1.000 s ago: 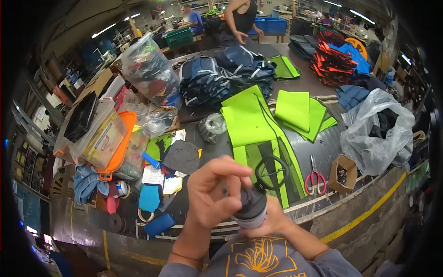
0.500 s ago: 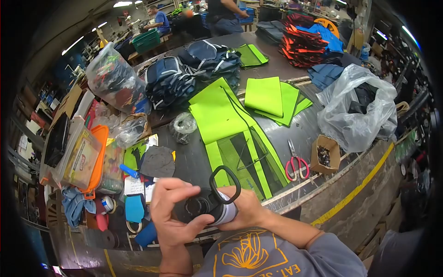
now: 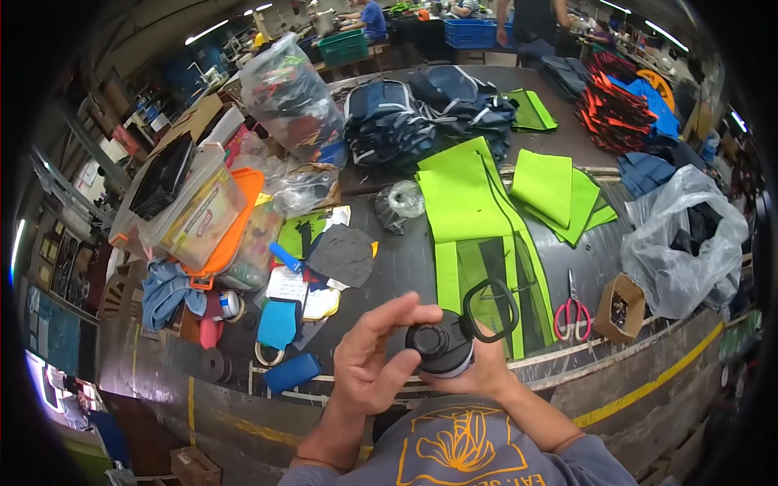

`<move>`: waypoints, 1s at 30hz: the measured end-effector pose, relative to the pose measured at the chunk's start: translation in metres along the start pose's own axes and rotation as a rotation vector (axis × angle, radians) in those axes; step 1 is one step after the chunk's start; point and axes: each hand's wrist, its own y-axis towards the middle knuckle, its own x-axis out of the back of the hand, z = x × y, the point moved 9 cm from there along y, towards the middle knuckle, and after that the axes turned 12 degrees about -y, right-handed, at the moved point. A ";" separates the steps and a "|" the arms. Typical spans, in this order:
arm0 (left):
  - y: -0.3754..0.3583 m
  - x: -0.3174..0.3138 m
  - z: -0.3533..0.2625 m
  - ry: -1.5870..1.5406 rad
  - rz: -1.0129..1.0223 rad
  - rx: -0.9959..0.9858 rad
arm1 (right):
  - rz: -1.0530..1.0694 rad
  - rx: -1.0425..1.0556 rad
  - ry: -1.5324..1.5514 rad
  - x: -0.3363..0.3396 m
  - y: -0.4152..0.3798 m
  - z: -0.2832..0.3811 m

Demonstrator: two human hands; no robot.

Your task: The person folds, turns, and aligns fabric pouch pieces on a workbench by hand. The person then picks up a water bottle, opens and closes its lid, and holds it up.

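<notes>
A water bottle [image 3: 450, 366] with a pale body and a black lid [image 3: 429, 338] is in front of my chest, its top facing up toward me. My right hand [image 3: 486, 368] wraps around the body; the lid partly covers its fingers. On the lid's other side, my left hand [image 3: 377, 352] has its thumb and fingers curved around the round cap. A black carry loop [image 3: 492, 310] sticks out from the lid toward the bench. Just beyond lie bright green fabric pieces [image 3: 462, 194] with dark mesh panels.
Red-handled scissors [image 3: 573, 318] and a small cardboard box [image 3: 621, 309] lie to the right, near a clear plastic bag [image 3: 689, 243]. Stacked navy pieces [image 3: 389, 121] stand at the back. Plastic bins [image 3: 198, 211] and a blue case [image 3: 292, 373] are at left. People work behind.
My view has turned left, so the bench and its things appear farther right. Both hands remain at the bottle; the left fingers stay around its cap.
</notes>
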 end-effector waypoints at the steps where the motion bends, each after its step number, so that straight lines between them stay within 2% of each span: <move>1: -0.001 0.002 0.000 -0.090 -0.069 0.017 | 0.003 0.011 -0.012 -0.001 0.000 0.002; 5: -0.007 0.018 0.008 0.107 0.045 -0.050 | 0.063 -0.023 0.010 -0.009 -0.002 0.002; 6: -0.007 0.023 0.007 0.097 0.056 -0.054 | 0.090 -0.048 0.025 -0.010 -0.003 0.000; 7: -0.005 0.020 0.006 0.085 0.151 -0.005 | 0.080 -0.051 0.010 -0.007 -0.003 -0.002; 9: -0.003 0.013 0.008 0.063 0.345 0.086 | 0.239 0.001 0.191 -0.017 -0.005 -0.002; 14: -0.012 0.003 0.009 -0.122 0.561 0.066 | 0.459 0.165 0.371 -0.034 -0.012 0.012; 17: -0.009 0.020 0.013 -0.178 0.162 0.135 | 0.401 0.036 0.311 -0.038 -0.013 0.001; 19: -0.011 0.020 0.015 -0.123 0.145 0.075 | 0.378 -0.026 0.279 -0.038 -0.011 -0.002; 22: -0.011 0.020 0.011 -0.020 0.129 -0.048 | 0.176 0.033 0.100 -0.017 0.004 0.004; 26: -0.009 0.027 0.018 0.086 0.059 -0.039 | 0.129 -0.015 0.102 -0.012 0.002 0.002; 27: -0.007 0.026 0.022 -0.021 0.095 0.004 | 0.124 -0.018 0.099 -0.010 0.003 -0.001; 29: -0.011 0.028 0.027 -0.217 0.145 0.090 | 0.252 0.074 0.239 -0.022 0.004 0.006; 30: -0.012 0.032 0.027 -0.205 0.133 0.086 | 0.324 0.127 0.315 -0.029 0.003 0.012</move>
